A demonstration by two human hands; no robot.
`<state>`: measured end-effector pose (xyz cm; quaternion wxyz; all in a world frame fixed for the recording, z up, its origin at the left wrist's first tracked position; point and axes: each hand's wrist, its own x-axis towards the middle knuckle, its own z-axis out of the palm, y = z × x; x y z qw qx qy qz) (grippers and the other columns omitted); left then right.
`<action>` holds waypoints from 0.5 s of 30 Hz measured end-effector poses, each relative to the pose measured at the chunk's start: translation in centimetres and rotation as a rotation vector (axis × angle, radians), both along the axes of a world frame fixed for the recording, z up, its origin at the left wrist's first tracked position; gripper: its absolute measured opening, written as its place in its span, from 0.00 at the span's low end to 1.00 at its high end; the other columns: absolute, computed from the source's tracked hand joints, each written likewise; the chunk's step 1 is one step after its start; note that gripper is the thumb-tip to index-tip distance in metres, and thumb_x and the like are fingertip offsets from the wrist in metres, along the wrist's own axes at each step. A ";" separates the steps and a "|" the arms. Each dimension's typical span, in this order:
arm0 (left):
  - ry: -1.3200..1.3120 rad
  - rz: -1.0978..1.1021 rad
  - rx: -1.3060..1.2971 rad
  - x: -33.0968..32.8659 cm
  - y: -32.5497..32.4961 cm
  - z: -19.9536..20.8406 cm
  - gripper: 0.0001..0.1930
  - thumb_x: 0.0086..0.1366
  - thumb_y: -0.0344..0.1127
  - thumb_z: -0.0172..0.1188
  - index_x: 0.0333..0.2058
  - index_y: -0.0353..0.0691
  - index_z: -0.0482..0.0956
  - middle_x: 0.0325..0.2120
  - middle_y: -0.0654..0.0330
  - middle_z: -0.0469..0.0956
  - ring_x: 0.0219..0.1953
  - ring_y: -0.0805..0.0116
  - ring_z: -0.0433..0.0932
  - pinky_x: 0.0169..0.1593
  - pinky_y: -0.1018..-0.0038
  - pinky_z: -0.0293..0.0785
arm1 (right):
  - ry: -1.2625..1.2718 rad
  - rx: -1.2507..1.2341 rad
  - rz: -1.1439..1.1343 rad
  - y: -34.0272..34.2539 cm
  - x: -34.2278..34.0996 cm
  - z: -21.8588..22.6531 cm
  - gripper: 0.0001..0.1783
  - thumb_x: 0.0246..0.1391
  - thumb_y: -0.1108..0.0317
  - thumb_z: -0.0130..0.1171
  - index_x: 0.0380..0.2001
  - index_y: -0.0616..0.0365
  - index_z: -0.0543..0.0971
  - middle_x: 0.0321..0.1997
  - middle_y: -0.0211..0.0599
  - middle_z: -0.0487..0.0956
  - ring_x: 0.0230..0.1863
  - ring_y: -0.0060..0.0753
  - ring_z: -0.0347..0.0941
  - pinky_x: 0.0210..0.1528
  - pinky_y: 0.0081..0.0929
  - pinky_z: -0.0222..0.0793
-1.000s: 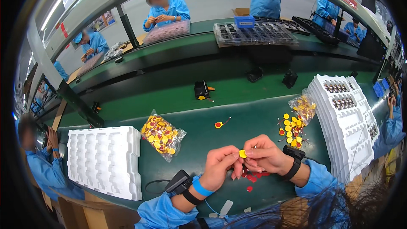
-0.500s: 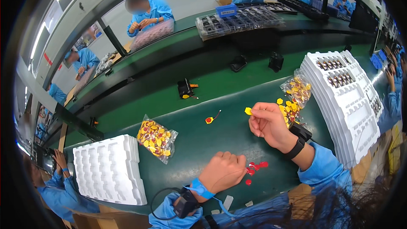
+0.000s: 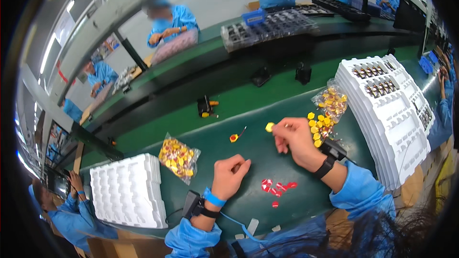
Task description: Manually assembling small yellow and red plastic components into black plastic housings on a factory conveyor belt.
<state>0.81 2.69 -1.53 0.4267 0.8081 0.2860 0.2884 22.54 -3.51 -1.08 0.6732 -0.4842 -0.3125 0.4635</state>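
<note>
My right hand point(image 3: 297, 144) pinches a small yellow hexagonal piece point(image 3: 269, 127) between thumb and forefinger, above the green bench. My left hand point(image 3: 229, 176) hovers to its left with the fingers curled together; whatever they might hold is hidden. Between and below the hands lie several red pieces point(image 3: 277, 188), loose on the bench. Ahead of the hands rests a yellow piece with a red centre and a thin wire point(image 3: 234, 137). Just beyond my right wrist, yellow pieces point(image 3: 321, 123) are heaped beside an opened clear bag point(image 3: 331, 101) of similar pieces.
A second clear bag point(image 3: 178, 157) of yellow and red pieces lies left. White moulded trays are stacked left point(image 3: 125, 188) and right point(image 3: 382, 129), the right stack holding small parts. Black housings point(image 3: 206, 107) sit on the green belt point(image 3: 179, 110). Co-workers in blue work around.
My left hand has moved up and left, away from the red pieces, which now show more fully. My right hand has shifted slightly left, still pinching the yellow piece. The view has tilted a little.
</note>
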 end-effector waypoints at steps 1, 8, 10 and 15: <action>0.008 0.068 0.080 0.2 -0.4 -0.2 0.11 0.62 0.32 0.61 0.24 0.32 0.74 0.11 0.61 0.62 0.14 0.76 0.60 0.21 0.74 0.55 | -0.044 -0.029 -0.014 0.0 -0.2 -0.5 0.09 0.57 0.72 0.61 0.24 0.64 0.78 0.16 0.33 0.76 0.13 0.21 0.70 0.13 0.16 0.59; 0.015 0.075 0.255 10.2 6.4 4.0 0.09 0.62 0.32 0.58 0.26 0.35 0.76 0.13 0.56 0.68 0.16 0.66 0.69 0.24 0.69 0.62 | -0.238 0.000 -0.115 0.6 0.3 -2.1 0.12 0.59 0.70 0.60 0.23 0.65 0.77 0.16 0.33 0.76 0.14 0.20 0.71 0.14 0.19 0.61; 0.226 0.192 0.599 14.3 10.6 3.5 0.05 0.59 0.29 0.56 0.30 0.34 0.79 0.21 0.50 0.76 0.27 0.55 0.78 0.29 0.61 0.71 | -0.328 0.047 -0.173 1.3 0.7 -2.9 0.12 0.59 0.70 0.59 0.23 0.65 0.76 0.15 0.33 0.75 0.14 0.20 0.71 0.15 0.21 0.62; 0.409 0.215 1.053 18.7 18.2 0.5 0.11 0.51 0.27 0.55 0.34 0.37 0.82 0.27 0.44 0.79 0.38 0.45 0.78 0.41 0.55 0.76 | -0.367 0.059 -0.235 2.6 0.3 -4.4 0.11 0.50 0.69 0.61 0.20 0.67 0.77 0.17 0.47 0.75 0.19 0.41 0.74 0.24 0.36 0.66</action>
